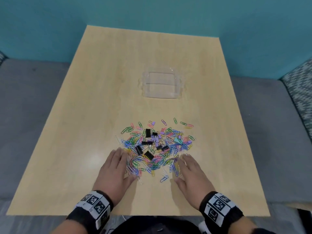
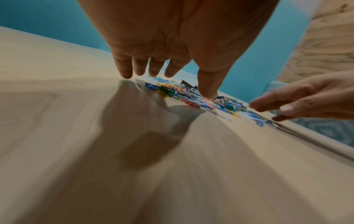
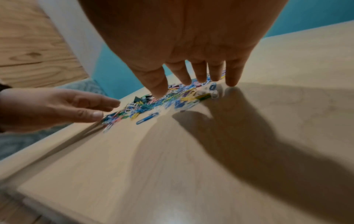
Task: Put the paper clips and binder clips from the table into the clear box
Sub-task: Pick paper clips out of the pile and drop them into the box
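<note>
- We see the left hand [image 1: 114,169] flat, palm down, fingers straight and holding nothing; its fingertips sit at the left near edge of the clip pile.
- Left wrist view: left fingers [image 2: 125,69] point down to the wooden table [image 2: 76,136], little finger tip at the surface, thumb tip down among the paper clips [image 2: 172,91].
- The right hand [image 1: 192,173] is also flat, fingers straight and slightly spread, nothing held; it lies at the right near edge of the pile.
- Right wrist view: right fingers [image 3: 232,74] reach down to the table, little finger tip on bare wood, the others and the thumb over the paper clips.
- We cannot tell whether the palms touch the table; shadows lie right under both hands.
- The pile lies between the two hands and beyond them: colored paper clips [image 1: 162,159] in pink, blue, green, yellow, white and purple, spread loosely.
- Black binder clips [image 1: 148,155] are mixed into the middle of the pile; small purple binder clips [image 1: 154,138] lie toward its far side.
- A few stray paper clips lie apart from the pile, on its far side and near edge.
- The clear box [image 1: 162,85] stands open on the table, well apart from the pile, farther from us; nothing shows inside it.
- Both wrists carry black bands with black-and-white marker tags [image 1: 219,206].
- Gray cushions [image 1: 30,115] flank the table; a teal wall [image 1: 152,9] is behind.
</note>
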Available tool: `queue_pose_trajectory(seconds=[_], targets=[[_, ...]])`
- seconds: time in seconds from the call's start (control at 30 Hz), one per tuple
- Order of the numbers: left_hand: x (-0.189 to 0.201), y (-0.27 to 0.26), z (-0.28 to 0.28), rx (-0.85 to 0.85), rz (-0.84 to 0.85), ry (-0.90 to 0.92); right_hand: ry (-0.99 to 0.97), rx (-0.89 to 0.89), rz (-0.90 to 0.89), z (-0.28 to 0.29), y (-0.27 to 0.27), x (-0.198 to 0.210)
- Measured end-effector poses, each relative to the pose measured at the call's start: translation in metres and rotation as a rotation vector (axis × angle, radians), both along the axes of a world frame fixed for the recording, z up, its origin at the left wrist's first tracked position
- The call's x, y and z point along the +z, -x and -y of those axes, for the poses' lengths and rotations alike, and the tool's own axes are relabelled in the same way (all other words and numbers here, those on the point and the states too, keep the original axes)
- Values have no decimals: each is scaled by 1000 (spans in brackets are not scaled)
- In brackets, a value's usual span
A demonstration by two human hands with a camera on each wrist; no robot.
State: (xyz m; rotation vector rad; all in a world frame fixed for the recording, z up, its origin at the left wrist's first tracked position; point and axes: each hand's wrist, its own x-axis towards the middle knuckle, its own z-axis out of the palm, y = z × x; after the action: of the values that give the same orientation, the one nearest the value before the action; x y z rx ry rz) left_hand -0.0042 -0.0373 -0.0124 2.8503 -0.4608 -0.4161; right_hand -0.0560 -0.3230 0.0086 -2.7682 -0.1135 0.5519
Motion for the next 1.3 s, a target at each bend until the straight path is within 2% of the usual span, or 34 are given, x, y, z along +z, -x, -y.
queue_pose_trajectory(seconds=[0.13, 0.33, 0.57, 0.73, 0.9, 1.13, 1.2, 1.3], targets=[[6, -13, 6, 98, -72, -76, 77, -194, -50, -5, -8, 0], [7, -32, 26, 91, -41, -120, 163, -140, -76, -42, -36, -2], [0, -32, 28, 65, 21, 18, 149, -19, 30, -54, -44, -3], [-2, -29, 26, 55, 42, 125, 99, -15, 146, -53, -45, -9], [-2, -36, 21, 53, 37, 187, 116, 2, 92, -53, -48, -18], [1, -47, 8, 56, -2, 221, 106, 31, -18, -48, -57, 0], [3, -51, 6, 78, -50, 238, 120, -2, -25, -46, -60, -1], [8, -57, 3, 159, -108, 277, 59, -160, -65, -46, -65, 1]])
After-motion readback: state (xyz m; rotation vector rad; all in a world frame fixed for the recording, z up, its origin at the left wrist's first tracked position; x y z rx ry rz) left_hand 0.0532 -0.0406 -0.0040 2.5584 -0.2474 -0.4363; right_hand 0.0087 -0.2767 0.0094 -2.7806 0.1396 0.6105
